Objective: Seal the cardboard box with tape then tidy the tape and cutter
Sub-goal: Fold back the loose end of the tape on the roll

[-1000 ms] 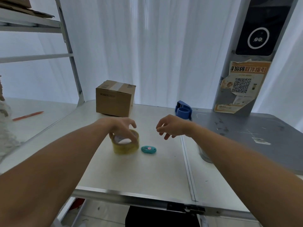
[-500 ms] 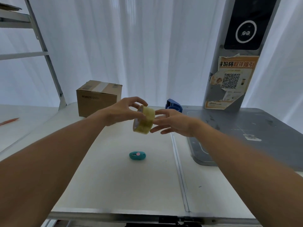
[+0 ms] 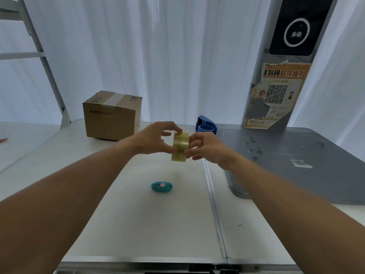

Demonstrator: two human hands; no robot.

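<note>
Yellowish tape roll (image 3: 180, 146) is up off the white table (image 3: 138, 214), on edge, left hand (image 3: 153, 138) and right hand (image 3: 203, 148) both pinching it. Teal cutter (image 3: 161, 186) lies below; cardboard box (image 3: 111, 115) sits far left, taped on top.

I see a translucent yellowish tape (image 3: 180, 146), a teal cutter (image 3: 161, 187) with a pink dot, a brown box (image 3: 111, 115) with a pale strip, a blue dispenser (image 3: 206, 126), a white worktop (image 3: 138, 214), a grey mat (image 3: 296, 155) and an orange-and-white poster (image 3: 276, 95) with a black QR pattern.
</note>
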